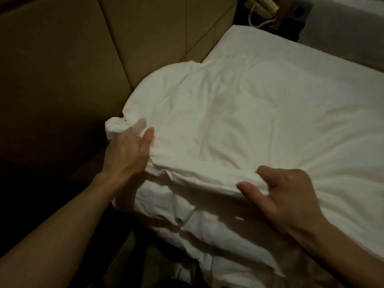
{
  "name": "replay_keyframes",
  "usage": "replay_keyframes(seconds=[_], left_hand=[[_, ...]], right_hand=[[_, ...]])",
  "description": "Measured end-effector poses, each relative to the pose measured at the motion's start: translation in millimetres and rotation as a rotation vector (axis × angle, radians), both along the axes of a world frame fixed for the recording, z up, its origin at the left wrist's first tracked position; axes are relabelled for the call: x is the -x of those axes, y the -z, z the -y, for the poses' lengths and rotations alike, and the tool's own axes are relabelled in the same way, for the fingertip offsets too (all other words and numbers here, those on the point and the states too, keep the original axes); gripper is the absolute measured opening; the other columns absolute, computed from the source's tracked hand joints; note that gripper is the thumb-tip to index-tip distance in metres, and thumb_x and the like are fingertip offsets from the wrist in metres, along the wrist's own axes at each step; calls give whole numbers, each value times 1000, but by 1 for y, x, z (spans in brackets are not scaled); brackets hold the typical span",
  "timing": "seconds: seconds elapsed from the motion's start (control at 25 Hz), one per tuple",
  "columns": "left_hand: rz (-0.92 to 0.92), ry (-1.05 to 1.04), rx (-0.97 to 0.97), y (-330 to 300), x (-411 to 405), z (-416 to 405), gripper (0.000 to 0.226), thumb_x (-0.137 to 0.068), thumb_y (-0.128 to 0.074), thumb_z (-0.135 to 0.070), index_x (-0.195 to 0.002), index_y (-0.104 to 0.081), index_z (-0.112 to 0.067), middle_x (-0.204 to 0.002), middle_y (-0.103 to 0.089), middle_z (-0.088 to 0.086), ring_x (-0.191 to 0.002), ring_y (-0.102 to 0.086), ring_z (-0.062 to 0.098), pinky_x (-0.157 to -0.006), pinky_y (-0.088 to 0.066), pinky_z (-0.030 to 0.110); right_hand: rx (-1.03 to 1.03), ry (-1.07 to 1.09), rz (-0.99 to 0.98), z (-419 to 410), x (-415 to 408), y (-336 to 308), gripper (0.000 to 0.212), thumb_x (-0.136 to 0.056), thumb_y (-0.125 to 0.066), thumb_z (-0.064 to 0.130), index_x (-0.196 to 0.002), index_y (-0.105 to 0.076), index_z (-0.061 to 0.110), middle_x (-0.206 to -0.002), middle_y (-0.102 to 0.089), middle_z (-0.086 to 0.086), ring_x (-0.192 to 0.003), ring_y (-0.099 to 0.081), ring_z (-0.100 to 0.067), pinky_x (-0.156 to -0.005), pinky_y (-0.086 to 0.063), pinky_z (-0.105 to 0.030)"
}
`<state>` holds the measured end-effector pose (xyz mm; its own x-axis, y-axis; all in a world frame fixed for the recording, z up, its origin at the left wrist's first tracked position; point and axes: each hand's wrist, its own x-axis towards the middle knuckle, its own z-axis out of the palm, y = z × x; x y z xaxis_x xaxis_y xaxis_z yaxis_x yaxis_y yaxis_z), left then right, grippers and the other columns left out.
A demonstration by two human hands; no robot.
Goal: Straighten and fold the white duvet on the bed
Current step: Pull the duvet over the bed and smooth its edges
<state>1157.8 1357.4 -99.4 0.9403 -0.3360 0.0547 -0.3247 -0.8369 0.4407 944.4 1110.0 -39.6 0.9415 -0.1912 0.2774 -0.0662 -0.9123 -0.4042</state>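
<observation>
1. The white duvet (207, 125) lies bunched on the bed (311, 84), against the padded headboard (62, 59) on the left side.
2. I see the left hand (126, 150) gripping a crumpled corner of the duvet, with the thumb on top.
3. The right hand (284, 194) holds the folded front edge; its fingers curl under the cloth.
4. At the far right there is a telephone (261, 6) on the nightstand (278, 21).
</observation>
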Motion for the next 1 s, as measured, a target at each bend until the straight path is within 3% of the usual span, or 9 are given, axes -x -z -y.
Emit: replay_keyframes(seconds=[0.16,0.24,0.36,0.44,0.52,0.6,0.68,0.76,1.0], left_hand=[[-75,-96,10,14,41,-10,72,-96,-15,-64,-102,-63,-10,-106,-66,17,-101,-61,38,-82,-46,42],[-181,-163,-86,17,49,-3,78,-92,-8,-70,-89,-62,-14,-106,-66,14,-106,-59,36,-94,-42,46],[40,-175,-232,3,52,24,69,-95,-12,-67,-110,-59,-18,-125,-57,11,-121,-46,32,-105,-24,55],[225,-25,-147,-14,53,51,68,-95,-16,-64,-128,-55,-20,-141,-48,11,-132,-38,30,-109,-20,53],[97,163,-110,-13,50,71,78,-92,-7,-71,-148,-36,-27,-160,-27,5,-147,-20,27,-119,-8,53],[-155,213,-153,14,55,78,92,-79,12,-80,-157,0,-32,-166,6,-2,-152,7,23,-120,7,54],[-262,189,-240,50,76,70,100,-65,29,-83,-150,26,-31,-162,23,-4,-150,20,22,-118,12,56],[-296,201,-286,69,98,59,96,-59,36,-83,-140,38,-32,-160,31,-2,-148,25,22,-118,14,55],[-204,153,-237,58,103,46,94,-72,28,-80,-152,21,-32,-161,25,-1,-149,21,20,-117,21,49]], right_hand=[[97,43,-328,-11,9,13,90,-81,0,91,-60,-47,18,-51,-52,0,-51,-55,-24,-54,-42,-37],[183,26,-414,-12,9,44,92,-75,8,93,-66,-47,21,-62,-59,1,-59,-59,-24,-57,-38,-36],[72,39,-348,-7,5,39,92,-76,5,93,-68,-51,21,-61,-55,5,-57,-54,-18,-59,-41,-37],[-35,77,-213,-5,-2,15,90,-83,-3,89,-77,-62,20,-71,-61,4,-68,-57,-18,-65,-45,-38],[45,88,-122,0,-10,14,87,-91,-16,81,-118,-66,14,-117,-66,-10,-111,-58,-27,-92,-47,-44],[176,52,-306,-2,-10,30,94,-93,-14,80,-156,-32,12,-163,-26,-18,-151,-20,-34,-120,-23,-54],[210,-19,-454,-7,7,57,98,-92,-11,81,-162,-8,12,-168,3,-15,-155,6,-31,-123,-9,-58],[225,-63,-500,-12,28,79,100,-93,-17,81,-161,-8,9,-168,4,-16,-155,6,-32,-122,-10,-59],[-32,63,-342,-9,20,51,95,-93,-10,78,-160,-23,12,-167,-10,-16,-154,-9,-29,-125,-11,-50]])
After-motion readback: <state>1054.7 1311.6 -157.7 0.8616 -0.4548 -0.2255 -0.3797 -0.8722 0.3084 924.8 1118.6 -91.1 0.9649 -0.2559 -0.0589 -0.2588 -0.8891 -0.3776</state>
